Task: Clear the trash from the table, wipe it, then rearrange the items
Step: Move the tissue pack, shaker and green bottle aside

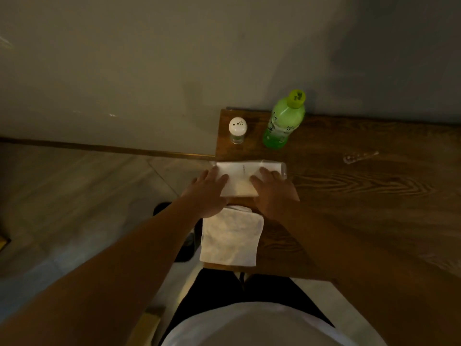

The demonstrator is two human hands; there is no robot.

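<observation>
dark wood desk [349, 196], dim light: a person's left hand [208, 193] and right hand [270, 193] lie flat, fingers spread and unclenched, on the two ends of a white tissue pack [243, 179] wrapped in clear plastic, pressing rather than gripping it. the pack sits at the desk's corner, its end under the left hand overhanging the edge; a push that way could tip it to the floor. a white cloth [230, 238] lies just behind both hands, also over the edge and liable to slide off. beyond the fingertips stand a white shaker [237, 129] and a green bottle [283, 123]; a hasty forward shove could topple either.
</observation>
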